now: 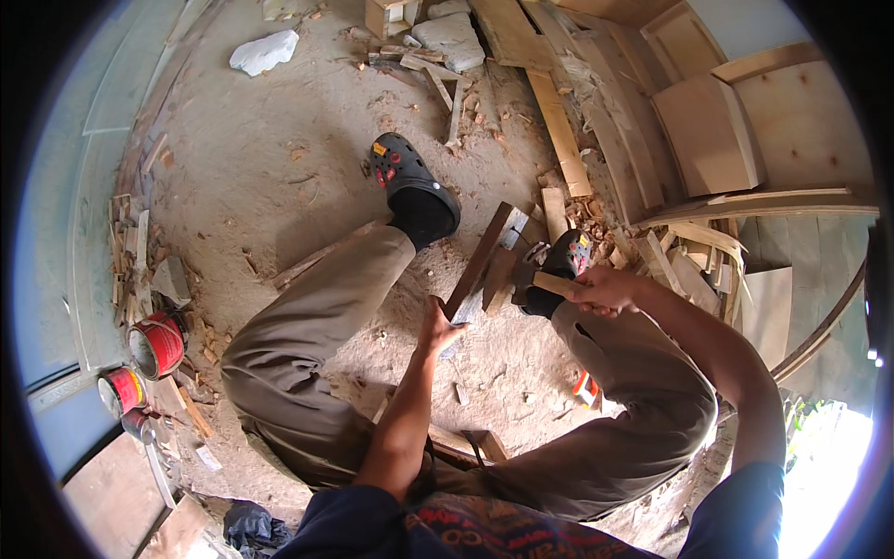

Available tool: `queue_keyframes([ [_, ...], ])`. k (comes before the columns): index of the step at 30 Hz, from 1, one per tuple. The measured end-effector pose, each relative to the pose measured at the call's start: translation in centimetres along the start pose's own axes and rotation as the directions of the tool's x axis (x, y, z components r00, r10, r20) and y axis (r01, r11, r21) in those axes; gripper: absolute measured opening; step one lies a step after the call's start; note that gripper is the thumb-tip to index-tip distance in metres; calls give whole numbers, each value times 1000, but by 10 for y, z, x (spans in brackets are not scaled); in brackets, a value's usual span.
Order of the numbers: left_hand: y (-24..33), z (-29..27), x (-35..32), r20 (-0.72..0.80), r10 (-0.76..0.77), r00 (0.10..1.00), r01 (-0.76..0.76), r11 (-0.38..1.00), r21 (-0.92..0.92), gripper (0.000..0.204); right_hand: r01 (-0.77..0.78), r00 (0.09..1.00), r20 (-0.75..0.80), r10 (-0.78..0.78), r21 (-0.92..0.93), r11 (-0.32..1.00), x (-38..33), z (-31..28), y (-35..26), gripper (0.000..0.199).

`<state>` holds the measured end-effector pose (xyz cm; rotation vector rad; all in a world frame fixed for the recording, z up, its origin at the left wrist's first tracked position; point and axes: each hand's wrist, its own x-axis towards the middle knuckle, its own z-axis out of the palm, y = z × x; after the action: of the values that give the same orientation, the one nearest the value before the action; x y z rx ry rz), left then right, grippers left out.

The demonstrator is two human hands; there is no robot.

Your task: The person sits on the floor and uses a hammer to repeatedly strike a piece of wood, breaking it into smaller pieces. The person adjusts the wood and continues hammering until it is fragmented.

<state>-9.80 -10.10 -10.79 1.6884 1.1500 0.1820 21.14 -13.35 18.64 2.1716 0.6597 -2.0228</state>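
The left hand (438,326) gripped the lower end of a plank (481,261), fingers (453,325) wrapped on its edge; the plank stood tilted, rising away from those fingers toward the upper right, its top near the right foot; the right hand (601,289) was clenched round a wooden handle (549,282), whose head (519,270) lay against the plank just right of the left fingers; whether that head was a hammer or a hatchet could not be told; the person sat with knees bent, trousers (307,326) spread on both sides of the hands; a dark clog (410,182) sat above the left fingers, the other clog (559,270) just behind the handle, partly hidden; the floor (270,158) around them was dusty earth strewn with chips; two red tins (156,345) stood well left of the left hand, beside a heap of offcuts (130,252); boards (559,130) lay beyond the right hand, and plywood panels (708,130) leaned farther right; a white sack (264,51) lay far above the left fingers, near the top of the view; a small orange thing (586,387) lay on the floor below the right hand, beside the right knee; what it was could not be told.
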Motion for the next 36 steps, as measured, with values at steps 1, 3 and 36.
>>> queue_keyframes([
  [1,6,-5,5,37,2,999,2,996,-85,82,39,999,-9,-39,61,997,-17,6,1,30],
  [3,17,-23,14,101,29,994,-8,980,-197,80,131,991,-26,-129,180,975,-45,18,1,27],
  [36,163,-74,-115,577,-267,772,579,-78,-811,63,210,976,-193,-97,738,641,-93,205,15,34],
])
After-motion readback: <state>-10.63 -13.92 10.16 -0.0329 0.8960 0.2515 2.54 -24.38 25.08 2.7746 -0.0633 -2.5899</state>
